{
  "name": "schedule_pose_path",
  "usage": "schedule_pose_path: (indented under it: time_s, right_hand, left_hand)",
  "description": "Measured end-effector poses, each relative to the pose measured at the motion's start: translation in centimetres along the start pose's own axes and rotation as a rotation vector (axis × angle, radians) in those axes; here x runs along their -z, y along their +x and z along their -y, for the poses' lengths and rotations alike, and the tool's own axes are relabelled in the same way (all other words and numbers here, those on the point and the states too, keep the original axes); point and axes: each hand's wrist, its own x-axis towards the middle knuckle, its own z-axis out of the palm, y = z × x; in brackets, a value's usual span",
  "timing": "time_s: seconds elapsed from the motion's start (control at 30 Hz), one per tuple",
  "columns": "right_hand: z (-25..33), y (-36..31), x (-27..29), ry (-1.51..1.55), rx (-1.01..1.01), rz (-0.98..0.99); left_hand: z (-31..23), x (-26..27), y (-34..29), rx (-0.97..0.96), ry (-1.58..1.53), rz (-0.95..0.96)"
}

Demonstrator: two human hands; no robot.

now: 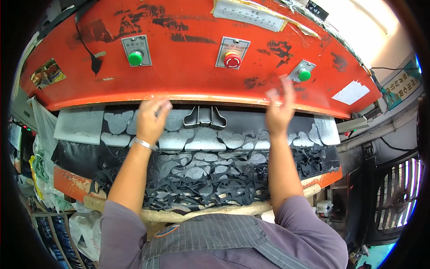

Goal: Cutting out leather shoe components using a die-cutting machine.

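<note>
My left hand (151, 120) is raised over the left part of a black sheet, fingers loosely bent with a gap between them; nothing shows in it. Slightly blurred, my right hand (281, 110) is lifted below the right green push button (304, 74), fingers apart and holding nothing. Between the hands, a metal cutting die (204, 117) with two rounded lobes stands at the edge of the red press head (188, 85). Around it, rounded openings in the black sheet (255, 119) expose a pale grey surface. Neither hand touches the die.
Tangled black offcuts (210, 193) cover the near part of the bed, before a wooden front rail (242, 209). The press head also bears a left green button (135, 58) and a red stop button (232, 60). Plastic bags (85, 233) hang at left; a fan (398, 193) stands right.
</note>
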Motion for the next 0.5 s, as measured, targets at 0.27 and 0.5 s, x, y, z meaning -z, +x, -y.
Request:
schedule_pose_path:
  time_s: [0.27,0.5]
  right_hand:
    - [-1.2,5.8,5.1,-0.462,-0.088,-0.297]
    - [16.0,-12.4,8.1,0.093,0.093,1.208]
  left_hand:
    - [-5.0,8.2,5.8,-0.245,0.282,-0.225]
    - [-10.4,7.2,-14.8,0.011,-0.025,0.589]
